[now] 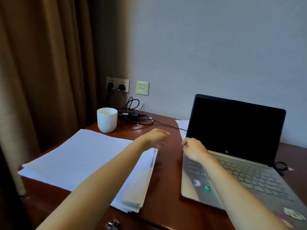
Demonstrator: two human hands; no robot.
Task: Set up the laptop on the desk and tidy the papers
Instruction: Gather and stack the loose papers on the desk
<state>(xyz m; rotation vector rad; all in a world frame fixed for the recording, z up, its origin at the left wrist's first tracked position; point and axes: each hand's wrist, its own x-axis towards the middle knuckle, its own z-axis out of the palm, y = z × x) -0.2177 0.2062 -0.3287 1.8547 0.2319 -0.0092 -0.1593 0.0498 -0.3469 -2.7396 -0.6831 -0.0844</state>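
An open laptop (240,146) with a dark screen and gold keyboard stands on the right of the brown desk (166,180). A stack of white papers (79,160) lies on the left half. My left hand (156,137) hovers above the stack's far right corner, fingers relaxed and holding nothing. My right hand (194,149) is at the laptop's left hinge corner, fingers curled; what they hold is hidden. A black charger cable (166,126) runs across the desk toward that corner. One more sheet (182,127) sticks out behind the laptop.
A white cup (107,119) stands at the back beside a coiled black power adapter (132,113), plugged into wall sockets (118,84). Brown curtains (41,72) hang at left. A small black cable loop (281,166) lies right of the laptop. A metal drawer handle (113,224) shows below.
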